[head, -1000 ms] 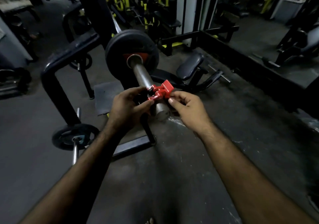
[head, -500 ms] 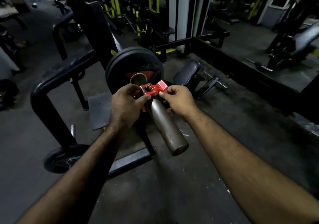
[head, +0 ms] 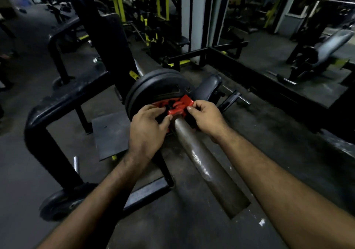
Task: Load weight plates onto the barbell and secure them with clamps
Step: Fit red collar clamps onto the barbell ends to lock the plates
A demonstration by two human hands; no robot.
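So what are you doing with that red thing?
A person is fitting a red clamp onto the barbell sleeve. The left hand and right hand both hold it, right up against the black weight plates already loaded on the bar. Whether it is locked yet cannot be told.

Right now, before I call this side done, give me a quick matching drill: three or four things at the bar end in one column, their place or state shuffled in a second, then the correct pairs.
Column one:
1. red clamp
2. weight plates
3. barbell sleeve
4. small plate

Column two:
A. bare metal, pointing toward the camera
B. low on the left, by the frame's foot
C. pinched between the left hand and the right hand
D. black, on the bar just behind the clamp

Pairs: 1-C, 2-D, 3-A, 4-B
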